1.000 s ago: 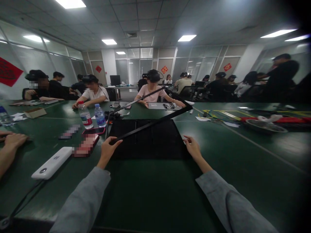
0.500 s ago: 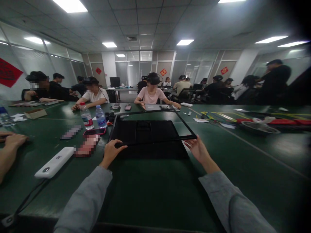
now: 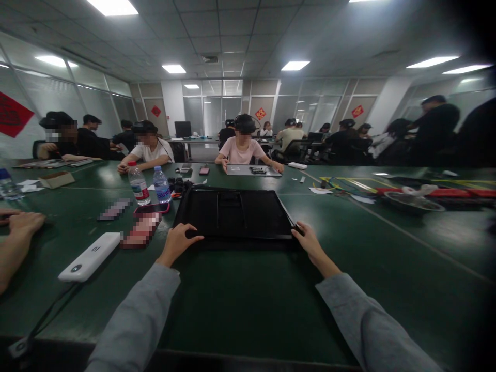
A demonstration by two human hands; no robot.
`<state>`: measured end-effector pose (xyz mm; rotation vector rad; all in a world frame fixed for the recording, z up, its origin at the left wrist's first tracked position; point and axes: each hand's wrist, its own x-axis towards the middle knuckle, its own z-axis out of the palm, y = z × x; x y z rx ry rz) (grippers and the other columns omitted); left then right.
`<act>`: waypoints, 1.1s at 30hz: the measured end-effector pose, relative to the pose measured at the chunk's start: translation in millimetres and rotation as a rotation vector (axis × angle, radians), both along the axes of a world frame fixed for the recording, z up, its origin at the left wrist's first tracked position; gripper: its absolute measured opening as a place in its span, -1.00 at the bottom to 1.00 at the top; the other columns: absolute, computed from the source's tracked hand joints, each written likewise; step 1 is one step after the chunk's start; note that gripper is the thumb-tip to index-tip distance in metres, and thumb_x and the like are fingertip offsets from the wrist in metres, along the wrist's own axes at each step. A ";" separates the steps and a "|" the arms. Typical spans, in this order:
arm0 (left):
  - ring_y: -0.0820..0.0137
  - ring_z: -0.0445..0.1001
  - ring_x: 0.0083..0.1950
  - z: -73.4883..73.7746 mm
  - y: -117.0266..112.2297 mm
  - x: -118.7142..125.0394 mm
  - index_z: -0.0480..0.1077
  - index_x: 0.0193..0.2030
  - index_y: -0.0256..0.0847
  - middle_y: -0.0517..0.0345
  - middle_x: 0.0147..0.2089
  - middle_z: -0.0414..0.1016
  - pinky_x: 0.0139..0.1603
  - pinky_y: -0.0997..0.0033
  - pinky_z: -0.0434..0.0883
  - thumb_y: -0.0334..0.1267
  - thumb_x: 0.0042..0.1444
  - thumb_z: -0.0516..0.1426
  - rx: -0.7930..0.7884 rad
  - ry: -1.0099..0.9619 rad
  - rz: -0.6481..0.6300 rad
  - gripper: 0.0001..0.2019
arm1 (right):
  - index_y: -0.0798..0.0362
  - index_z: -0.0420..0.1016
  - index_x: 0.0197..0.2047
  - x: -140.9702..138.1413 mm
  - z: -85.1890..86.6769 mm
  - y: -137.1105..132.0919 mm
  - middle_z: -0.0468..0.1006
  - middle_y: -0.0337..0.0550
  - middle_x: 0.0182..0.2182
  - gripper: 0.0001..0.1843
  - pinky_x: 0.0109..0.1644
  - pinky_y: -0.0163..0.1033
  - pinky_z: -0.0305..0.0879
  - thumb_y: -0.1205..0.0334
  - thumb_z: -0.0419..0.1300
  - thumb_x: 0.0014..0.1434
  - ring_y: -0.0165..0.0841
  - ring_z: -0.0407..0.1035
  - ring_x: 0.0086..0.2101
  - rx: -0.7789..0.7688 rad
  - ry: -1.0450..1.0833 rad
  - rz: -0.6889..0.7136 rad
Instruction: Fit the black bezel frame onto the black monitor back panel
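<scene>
Left hand (image 3: 179, 244): bare, thumb and fingers pinching the near-left corner of a thin black rectangular frame (image 3: 244, 238), left of centre in the picture. Right hand (image 3: 310, 242): bare, fingers curled on the same frame's near-right corner; exact thumb contact too dark to tell. Frame: slim, rigid-looking, probably plastic, in the middle of the picture, lying over a black panel (image 3: 267, 209), its near bar slightly inside the panel's near edge; whether it touches along its whole length cannot be told. Panel: flat, broad, dull-surfaced, with narrow raised lines and a boxy recess at upper middle. Step in hand, as judged: fitting frame to panel; the next move seems to call for squaring both near corners and pressing evenly, since a thin bar may flex. Sleeves (image 3: 135, 305): grey, soft woven cloth, lower left and lower right. Table (image 3: 240, 310): smooth dark green, faintly glossy. Left of centre: red-capped bottle (image 3: 139, 190) and blue-capped bottle (image 3: 161, 187), clear plastic, labelled; pink-edged phone (image 3: 153, 208), flat. Lower left: power bank (image 3: 91, 257), white, rounded-oblong, with black cord (image 3: 48, 312). Right side: metal bowl (image 3: 413, 202), shallow, round, shiny-rimmed.
</scene>
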<state>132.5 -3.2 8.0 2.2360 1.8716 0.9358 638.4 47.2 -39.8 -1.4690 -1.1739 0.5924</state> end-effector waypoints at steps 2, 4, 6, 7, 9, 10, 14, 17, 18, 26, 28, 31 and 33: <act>0.12 0.54 0.05 2.1 -1.6 0.4 0.59 -0.09 -0.08 0.04 -0.04 0.62 0.21 0.03 0.32 0.25 0.15 0.24 0.000 -0.002 -0.003 -0.55 | 0.09 0.46 0.13 0.9 -5.4 3.4 0.55 0.12 0.15 -0.45 0.36 0.12 0.27 0.14 0.25 0.05 -0.06 0.41 0.19 -0.009 0.006 -0.018; 0.13 0.51 0.12 3.3 -2.0 0.9 0.59 -0.15 -0.08 0.05 -0.04 0.64 0.31 -0.04 0.23 0.21 0.26 0.15 0.007 -0.005 0.023 -0.59 | 0.08 0.45 0.13 1.1 -8.6 5.7 0.58 0.12 0.11 -0.45 0.31 0.11 0.34 0.19 0.21 0.03 -0.08 0.46 0.14 0.001 0.014 -0.025; 0.13 0.49 0.16 3.1 -1.3 1.5 0.58 -0.23 -0.09 0.05 -0.04 0.65 0.36 -0.10 0.17 0.14 0.36 0.06 0.025 -0.008 0.065 -0.58 | 0.06 0.47 0.11 0.2 -9.9 6.7 0.61 0.09 0.05 -0.45 0.25 0.11 0.40 0.23 0.19 0.00 -0.09 0.50 0.09 0.022 0.010 -0.027; 0.14 0.48 0.18 2.4 -0.8 2.0 0.58 -0.25 -0.09 0.05 -0.03 0.65 0.37 -0.11 0.15 0.09 0.39 0.03 0.040 -0.012 0.086 -0.59 | 0.04 0.48 0.09 -0.6 -10.1 6.8 0.63 0.08 0.02 -0.46 0.23 0.11 0.43 0.24 0.20 -0.01 -0.09 0.51 0.06 0.036 0.003 -0.027; 0.15 0.47 0.21 0.2 0.6 2.9 0.58 -0.21 -0.08 0.04 0.04 0.63 0.37 -0.11 0.17 0.00 0.41 0.03 0.084 -0.022 0.115 -0.65 | 0.01 0.50 0.05 -1.9 -10.1 6.6 0.65 0.04 -0.05 -0.48 0.18 0.11 0.46 0.24 0.21 -0.04 -0.09 0.53 0.02 0.069 -0.017 -0.039; 0.14 0.46 0.23 -1.2 1.5 3.2 0.58 -0.16 -0.08 0.03 0.09 0.62 0.36 -0.09 0.20 -0.04 0.40 0.05 0.110 -0.029 0.122 -0.69 | 0.00 0.50 0.04 -2.3 -10.1 6.4 0.65 0.02 -0.07 -0.49 0.17 0.11 0.47 0.23 0.22 -0.04 -0.09 0.53 0.01 0.086 -0.026 -0.047; 0.08 0.36 0.35 -8.6 7.8 1.6 0.52 0.11 -0.08 -0.05 0.29 0.47 0.33 -0.05 0.30 -0.11 0.34 0.13 0.226 -0.086 0.184 -0.71 | 0.01 0.46 0.08 -0.9 -12.7 6.0 0.65 0.03 -0.07 -0.46 0.16 0.12 0.47 0.17 0.24 -0.02 -0.09 0.54 -0.03 0.101 -0.036 -0.032; 0.03 0.28 0.43 -15.7 15.6 -3.9 0.37 0.32 -0.21 -0.19 0.40 0.33 0.37 -0.05 0.31 -0.14 0.31 0.15 0.251 -0.162 0.314 -0.52 | 0.03 0.42 0.16 2.1 -16.2 6.7 0.64 0.07 -0.05 -0.39 0.13 0.14 0.46 0.10 0.25 0.00 -0.08 0.55 -0.07 0.083 -0.035 -0.010; 0.02 0.27 0.45 -18.1 18.1 -6.3 0.33 0.36 -0.27 -0.24 0.41 0.31 0.38 -0.03 0.30 -0.15 0.30 0.15 0.225 -0.184 0.362 -0.48 | 0.04 0.42 0.16 3.0 -17.0 7.2 0.64 0.08 -0.05 -0.38 0.13 0.15 0.46 0.08 0.25 0.01 -0.07 0.55 -0.06 0.083 -0.034 -0.009; 0.07 0.41 0.36 -24.6 18.8 -19.2 0.35 0.36 -0.31 -0.23 0.36 0.42 0.35 0.10 0.34 -0.17 0.36 0.04 -0.053 -0.183 0.437 -0.51 | 0.04 0.44 0.10 -0.4 -13.0 5.7 0.63 0.09 -0.04 -0.42 0.21 0.19 0.39 0.03 0.25 0.00 -0.05 0.52 0.01 0.158 -0.010 0.021; 0.09 0.42 0.36 -24.1 17.3 -20.1 0.37 0.33 -0.30 -0.21 0.36 0.43 0.35 0.12 0.34 -0.19 0.36 0.03 -0.043 -0.175 0.418 -0.54 | 0.03 0.44 0.07 -3.1 -10.8 4.3 0.64 0.09 -0.07 -0.43 0.17 0.17 0.42 0.01 0.25 -0.01 -0.06 0.54 -0.02 0.159 0.030 0.004; 0.09 0.46 0.32 -24.4 17.2 -20.7 0.40 0.29 -0.31 -0.20 0.33 0.46 0.34 0.11 0.36 -0.20 0.37 0.01 -0.018 -0.185 0.391 -0.56 | 0.02 0.44 0.03 -4.9 -9.9 4.8 0.64 0.07 -0.11 -0.46 0.13 0.13 0.46 0.00 0.25 -0.02 -0.07 0.55 -0.06 0.165 0.069 -0.009; 0.09 0.46 0.31 -24.6 18.2 -20.6 0.40 0.29 -0.31 -0.20 0.32 0.47 0.34 0.10 0.35 -0.20 0.36 0.01 0.007 -0.189 0.386 -0.56 | -0.01 0.43 0.00 -3.8 -11.6 7.2 0.64 0.04 -0.13 -0.49 0.12 0.13 0.47 0.01 0.25 -0.03 -0.08 0.55 -0.07 0.166 0.073 -0.018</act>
